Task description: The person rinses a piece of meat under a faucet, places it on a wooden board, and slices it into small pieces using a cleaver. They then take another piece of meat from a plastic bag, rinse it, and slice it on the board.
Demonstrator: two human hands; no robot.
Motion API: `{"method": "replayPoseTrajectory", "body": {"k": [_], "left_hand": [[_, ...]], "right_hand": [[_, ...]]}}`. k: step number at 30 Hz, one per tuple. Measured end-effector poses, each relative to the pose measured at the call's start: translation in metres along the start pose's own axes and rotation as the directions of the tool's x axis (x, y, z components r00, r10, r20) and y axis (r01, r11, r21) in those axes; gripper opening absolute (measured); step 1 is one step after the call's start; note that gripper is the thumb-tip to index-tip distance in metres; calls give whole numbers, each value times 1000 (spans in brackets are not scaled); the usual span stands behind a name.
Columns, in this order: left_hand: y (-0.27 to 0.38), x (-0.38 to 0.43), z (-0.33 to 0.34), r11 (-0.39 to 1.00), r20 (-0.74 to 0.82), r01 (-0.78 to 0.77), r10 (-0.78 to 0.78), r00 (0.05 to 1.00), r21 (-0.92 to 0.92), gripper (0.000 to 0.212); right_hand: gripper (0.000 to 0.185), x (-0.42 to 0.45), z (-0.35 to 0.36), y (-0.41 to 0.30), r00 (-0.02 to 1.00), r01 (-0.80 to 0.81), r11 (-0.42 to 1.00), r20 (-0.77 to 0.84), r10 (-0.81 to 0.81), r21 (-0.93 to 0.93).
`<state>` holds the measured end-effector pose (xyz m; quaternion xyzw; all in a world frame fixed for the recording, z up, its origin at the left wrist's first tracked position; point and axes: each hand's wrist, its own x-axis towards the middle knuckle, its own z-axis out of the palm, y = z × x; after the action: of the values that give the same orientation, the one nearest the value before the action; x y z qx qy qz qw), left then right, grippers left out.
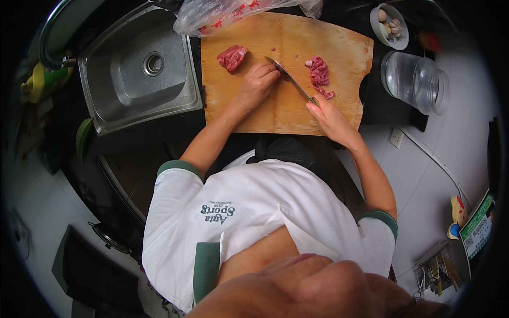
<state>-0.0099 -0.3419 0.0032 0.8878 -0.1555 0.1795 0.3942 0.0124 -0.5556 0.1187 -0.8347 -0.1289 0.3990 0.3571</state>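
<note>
My right hand (pixel 332 119) grips the handle of a kitchen knife (pixel 294 83), its blade slanting up and left across a wooden cutting board (pixel 242 115). Against the blade's left side, the bunched fingers of my left hand (pixel 260 81) press a small piece of raw meat (pixel 285 78) to the board, mostly hidden by fingers and blade. A larger chunk of red meat (pixel 232 59) lies to the upper left of my left hand. Right of the knife rests a pile of sliced meat (pixel 318 73), apart from the blade.
Left of the board is a stainless steel sink (pixel 139 95) with a faucet (pixel 49 47). A clear plastic bag (pixel 238 16) overlaps the board's far edge. At right stand a white bowl (pixel 375 30) with garlic and a glass jar (pixel 413 81). A green vegetable (pixel 83 137) lies near the sink.
</note>
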Motion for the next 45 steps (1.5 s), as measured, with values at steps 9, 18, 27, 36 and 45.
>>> {"method": "replayPoseTrajectory", "body": {"k": [9, 18, 27, 36, 45], "left_hand": [[-7, 6, 3, 998, -56, -13, 10, 998, -62, 18], [1, 4, -4, 1000, -31, 20, -20, 999, 2, 14], [-2, 8, 8, 999, -15, -49, 49, 999, -6, 13], [12, 90, 27, 927, 365, -367, 367, 855, -72, 36], [42, 58, 22, 990, 474, 46, -103, 875, 131, 36]], "right_hand": [[34, 31, -1, -20, 988, 119, 992, -108, -113, 51], [35, -6, 2, 5, 999, -47, 999, 15, 47, 0], [33, 31, 24, 1, 989, 77, 991, -131, -63, 108], [29, -56, -1, 42, 918, -44, 685, -241, 314, 727], [28, -62, 28, 57, 859, -75, 605, -257, 444, 793]]}}
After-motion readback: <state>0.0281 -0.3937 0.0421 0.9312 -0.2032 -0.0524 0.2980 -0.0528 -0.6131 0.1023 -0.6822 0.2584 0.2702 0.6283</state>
